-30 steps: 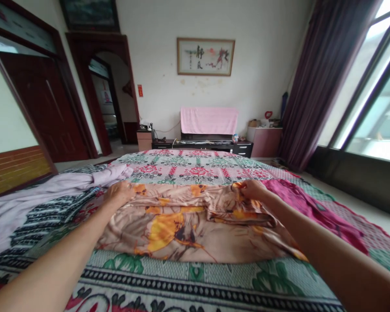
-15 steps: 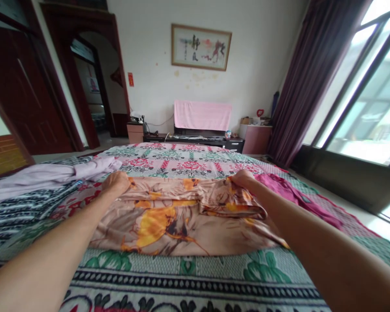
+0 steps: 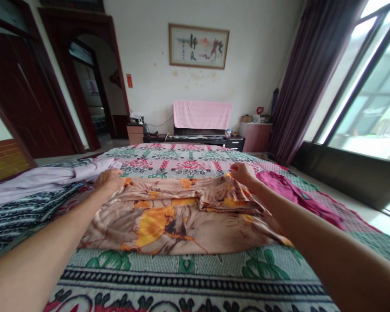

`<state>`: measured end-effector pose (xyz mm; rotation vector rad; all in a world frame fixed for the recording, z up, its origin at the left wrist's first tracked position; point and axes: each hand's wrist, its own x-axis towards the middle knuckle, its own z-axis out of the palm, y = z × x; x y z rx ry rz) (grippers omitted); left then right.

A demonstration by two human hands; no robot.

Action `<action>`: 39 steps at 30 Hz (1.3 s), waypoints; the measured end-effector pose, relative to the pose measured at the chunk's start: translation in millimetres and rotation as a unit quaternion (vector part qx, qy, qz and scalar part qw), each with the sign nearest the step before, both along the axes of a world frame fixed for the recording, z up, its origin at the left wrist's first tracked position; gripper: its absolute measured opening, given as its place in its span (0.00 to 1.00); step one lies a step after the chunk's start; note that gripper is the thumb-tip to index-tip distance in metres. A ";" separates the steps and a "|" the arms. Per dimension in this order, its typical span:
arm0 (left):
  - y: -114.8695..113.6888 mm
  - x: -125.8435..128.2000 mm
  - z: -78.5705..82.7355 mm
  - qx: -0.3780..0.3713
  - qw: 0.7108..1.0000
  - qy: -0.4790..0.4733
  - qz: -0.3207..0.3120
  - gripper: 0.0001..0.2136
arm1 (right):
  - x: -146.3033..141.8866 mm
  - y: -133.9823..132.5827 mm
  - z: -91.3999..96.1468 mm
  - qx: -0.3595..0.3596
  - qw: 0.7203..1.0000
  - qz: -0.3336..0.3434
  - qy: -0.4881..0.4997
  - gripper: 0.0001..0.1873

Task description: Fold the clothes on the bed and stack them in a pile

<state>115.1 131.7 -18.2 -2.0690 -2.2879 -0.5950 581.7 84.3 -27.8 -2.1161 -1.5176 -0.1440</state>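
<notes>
A silky tan garment (image 3: 188,225) with large orange and yellow flowers lies spread in a wide folded band across the bed. My left hand (image 3: 109,181) is closed at its far left corner, with the fingertips partly hidden. At the far right corner, my right hand (image 3: 242,172) is curled into a pinch on the fabric's edge, where a bit of orange cloth shows. A bunched fold runs along the garment's right half, near my right wrist. The lower edge lies flat on the patterned bedspread (image 3: 188,286).
To the left lie a pale lilac garment (image 3: 61,175) and a black-and-white patterned cloth (image 3: 22,221). A magenta garment (image 3: 295,195) rests on the right. Beyond the bed stands a low black cabinet (image 3: 198,139) beneath a pink towel (image 3: 201,114).
My left hand has shifted left, and the garment's left side has spread outward with it. My right hand has risen slightly, while the fold beside it has flattened somewhat.
</notes>
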 end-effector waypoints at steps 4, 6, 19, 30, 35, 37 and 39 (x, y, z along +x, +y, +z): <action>-9.2 8.3 3.0 -0.011 0.999 0.044 -0.013 0.17 | -25.6 -3.5 6.1 0.017 0.991 0.121 -0.058 0.15; -10.7 12.4 1.6 -0.033 0.997 0.061 -0.020 0.15 | -41.9 -4.8 8.2 -0.019 0.983 0.162 -0.082 0.15; -14.5 -8.7 -17.4 -0.043 0.997 0.053 0.038 0.19 | -88.4 3.3 6.5 -0.100 0.989 0.045 -0.102 0.18; -19.9 -2.9 -13.7 -0.027 0.995 0.097 -0.012 0.20 | -95.9 0.8 10.7 -0.122 0.985 0.092 -0.081 0.16; -24.1 5.0 -8.6 -0.037 0.988 0.144 -0.043 0.17 | -119.4 -6.9 11.8 -0.167 0.975 0.111 -0.098 0.15; -23.6 5.6 -9.0 -0.073 0.985 0.147 -0.051 0.17 | -125.3 -6.6 9.8 -0.164 0.977 0.093 -0.102 0.15; -22.4 4.5 -10.4 -0.088 0.983 0.151 -0.053 0.17 | -127.4 -5.2 7.9 -0.156 0.979 0.080 -0.100 0.16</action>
